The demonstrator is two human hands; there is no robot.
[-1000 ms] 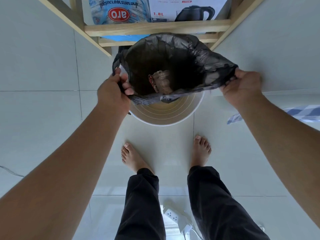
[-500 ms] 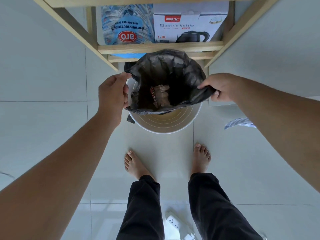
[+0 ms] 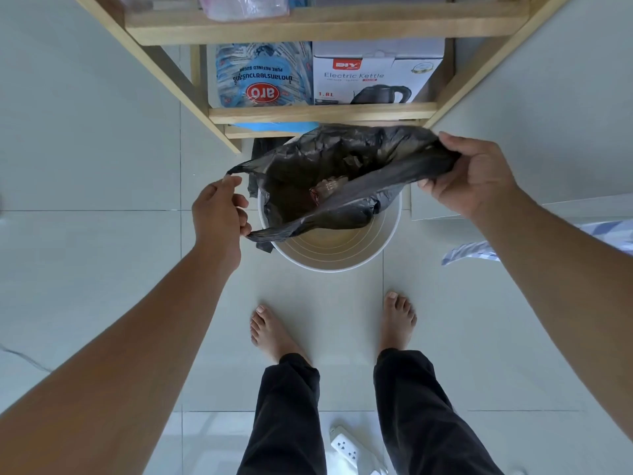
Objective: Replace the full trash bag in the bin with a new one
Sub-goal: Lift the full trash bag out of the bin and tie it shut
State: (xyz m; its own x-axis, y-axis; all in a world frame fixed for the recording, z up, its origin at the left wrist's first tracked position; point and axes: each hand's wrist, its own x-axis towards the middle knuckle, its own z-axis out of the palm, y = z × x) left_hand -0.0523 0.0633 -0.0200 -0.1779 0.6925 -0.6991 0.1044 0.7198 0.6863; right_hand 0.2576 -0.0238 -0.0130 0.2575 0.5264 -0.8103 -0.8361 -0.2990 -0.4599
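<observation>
A black trash bag (image 3: 342, 173) hangs over a round white bin (image 3: 335, 255) on the floor. Its mouth is stretched sideways, and some crumpled trash shows inside. My left hand (image 3: 219, 210) pinches the bag's left handle and rim at the bin's left side. My right hand (image 3: 476, 173) grips the bunched right side of the bag, past the bin's right edge. The bin's near inner wall is bare and visible below the bag.
A wooden shelf (image 3: 322, 114) stands just behind the bin, holding a blue sugar bag (image 3: 263, 77) and an electric kettle box (image 3: 376, 77). My bare feet (image 3: 274, 334) stand near the bin. A white power strip (image 3: 346, 447) lies by my legs. A checked cloth (image 3: 472, 252) lies at right.
My hands have pulled the bag's rim off the bin and apart, the right hand moving out to the right. The bag's mouth has flattened and narrowed. The camera has risen.
</observation>
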